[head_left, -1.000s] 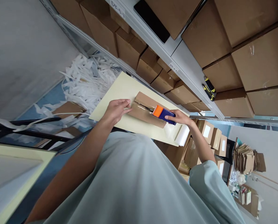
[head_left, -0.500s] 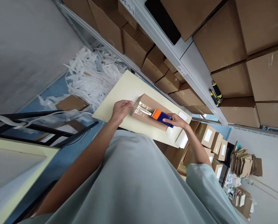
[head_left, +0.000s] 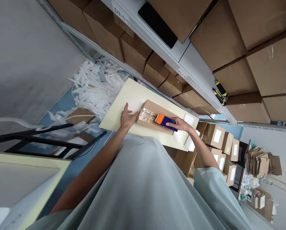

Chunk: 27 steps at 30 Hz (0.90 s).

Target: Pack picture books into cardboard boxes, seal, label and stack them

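A long brown cardboard box (head_left: 146, 118) lies on a pale yellow tabletop (head_left: 123, 95), with shiny clear tape across its left end. My right hand (head_left: 178, 124) grips a blue tape dispenser (head_left: 165, 122) with an orange front, resting on top of the box. At the box's left end, my left hand (head_left: 129, 118) has its fingers spread, and its fingertips touch or nearly touch the box edge. White paper labels or sheets (head_left: 189, 119) lie on the tabletop past the box's right end.
Shelves with brown boxes (head_left: 154, 68) run along the far side; a black flat device (head_left: 157, 25) and yellow-black utility knives (head_left: 220, 92) lie on one shelf. White paper scraps (head_left: 97, 84) heap on the floor at left. Labelled boxes (head_left: 215, 135) are stacked at right, and a white cable (head_left: 59, 119) hangs at left.
My left hand has opened from a pinch at the taped end into spread fingers. The tape there now lies flatter on the box. My right hand keeps the dispenser in about the same place.
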### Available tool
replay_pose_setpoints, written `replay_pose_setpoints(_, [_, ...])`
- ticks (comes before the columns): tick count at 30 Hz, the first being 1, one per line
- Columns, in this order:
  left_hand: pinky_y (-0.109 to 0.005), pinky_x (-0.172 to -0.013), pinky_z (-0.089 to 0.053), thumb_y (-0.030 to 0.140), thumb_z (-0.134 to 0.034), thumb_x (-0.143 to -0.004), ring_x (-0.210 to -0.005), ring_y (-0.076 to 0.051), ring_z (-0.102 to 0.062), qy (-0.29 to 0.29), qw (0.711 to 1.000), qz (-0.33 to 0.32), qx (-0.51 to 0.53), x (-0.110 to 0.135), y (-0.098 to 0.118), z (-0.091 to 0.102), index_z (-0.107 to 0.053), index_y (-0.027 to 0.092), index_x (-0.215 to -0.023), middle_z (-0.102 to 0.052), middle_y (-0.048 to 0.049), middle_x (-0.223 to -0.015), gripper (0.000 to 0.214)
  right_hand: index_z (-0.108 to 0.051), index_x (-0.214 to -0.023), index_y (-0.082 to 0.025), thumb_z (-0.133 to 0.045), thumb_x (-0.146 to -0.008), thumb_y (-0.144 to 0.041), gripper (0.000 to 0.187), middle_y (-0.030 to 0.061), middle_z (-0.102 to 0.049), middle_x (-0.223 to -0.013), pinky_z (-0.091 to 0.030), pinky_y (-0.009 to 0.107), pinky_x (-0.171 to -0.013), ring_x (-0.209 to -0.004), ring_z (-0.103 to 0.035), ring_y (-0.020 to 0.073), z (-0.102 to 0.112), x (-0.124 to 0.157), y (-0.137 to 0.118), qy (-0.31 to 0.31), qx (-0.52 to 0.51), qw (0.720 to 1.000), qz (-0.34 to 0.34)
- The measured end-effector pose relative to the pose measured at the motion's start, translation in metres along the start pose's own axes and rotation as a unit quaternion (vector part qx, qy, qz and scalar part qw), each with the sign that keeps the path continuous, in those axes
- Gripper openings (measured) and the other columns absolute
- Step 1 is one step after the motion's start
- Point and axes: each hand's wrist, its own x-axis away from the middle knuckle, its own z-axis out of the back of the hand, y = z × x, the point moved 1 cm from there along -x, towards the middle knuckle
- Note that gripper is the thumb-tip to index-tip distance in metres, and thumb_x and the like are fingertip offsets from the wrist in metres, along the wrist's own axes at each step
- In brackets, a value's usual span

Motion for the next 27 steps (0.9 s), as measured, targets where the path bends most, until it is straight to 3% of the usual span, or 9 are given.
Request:
replay_pose_setpoints(3, [-0.039,-0.098,-0.057,0.048,-0.074,-0.093,-0.085,-0.022,-0.070,0.020,0.998,-0.054,-0.009,0.012,0.016,0.008,-0.078,0.017,-0.128,-0.076,-0.0112,-0.114,0.047,-0.069,-0.092,-0.018,-0.066,-0.085,-0.092,0.074,0.0016,-0.070,-0.083,-0.045,0.028,-0.069,-0.077,-0.062,0.0178,-0.002,0.001,0.001,0.004,0.007,1.000,0.007])
replay_pose_setpoints(7, [-0.040,-0.098,-0.057,0.045,-0.081,-0.089,-0.087,-0.022,-0.068,0.001,0.992,-0.125,-0.011,0.026,0.040,-0.001,-0.084,0.022,-0.109,-0.074,-0.0087,-0.111,0.031,-0.070,-0.092,-0.018,-0.068,-0.086,-0.091,0.073,0.0021,-0.072,-0.083,-0.045,0.028,-0.071,-0.077,-0.065,0.0183,-0.003,0.001,0.002,0.014,0.023,1.000,0.010])
replay_pose_setpoints(12, [-0.034,-0.097,-0.057,0.034,-0.076,-0.093,-0.093,-0.018,-0.066,0.005,0.992,-0.124,-0.008,0.030,0.044,-0.014,-0.084,0.020,-0.108,-0.069,-0.0070,-0.110,0.022,-0.072,-0.083,-0.019,-0.066,-0.088,-0.091,0.073,0.0020,-0.073,-0.075,-0.042,0.027,-0.067,-0.069,-0.063,0.0165,-0.002,0.001,0.005,-0.014,0.000,1.000,0.023])
replay_pose_setpoints(19, [-0.031,-0.100,-0.058,0.032,-0.073,-0.096,-0.105,-0.019,-0.069,0.047,0.992,-0.109,-0.037,0.034,0.042,-0.023,-0.085,0.014,-0.114,-0.066,-0.0078,-0.108,0.029,-0.072,-0.072,-0.018,-0.073,-0.088,-0.085,0.068,0.0012,-0.067,-0.060,-0.040,0.028,-0.065,-0.064,-0.059,0.0164,0.007,0.000,0.006,-0.025,0.037,0.998,0.041])
replay_pose_setpoints(23, [-0.035,-0.104,-0.059,0.032,-0.071,-0.096,-0.109,-0.022,-0.070,0.055,0.990,-0.111,-0.065,0.037,0.042,-0.028,-0.084,0.014,-0.120,-0.068,-0.0089,-0.109,0.032,-0.073,-0.074,-0.017,-0.080,-0.082,-0.085,0.069,0.0030,-0.071,-0.062,-0.044,0.028,-0.063,-0.062,-0.063,0.0169,0.022,0.026,0.029,-0.068,-0.019,0.997,0.022])
replay_pose_setpoints(27, [-0.038,-0.106,-0.059,0.033,-0.069,-0.097,-0.112,-0.024,-0.070,0.067,0.987,-0.123,-0.072,0.038,0.039,-0.033,-0.084,0.014,-0.121,-0.068,-0.0109,-0.112,0.035,-0.076,-0.082,-0.017,-0.086,-0.071,-0.089,0.074,0.0060,-0.077,-0.066,-0.051,0.028,-0.061,-0.058,-0.068,0.0172,0.042,0.082,0.079,-0.119,-0.143,0.982,-0.035])
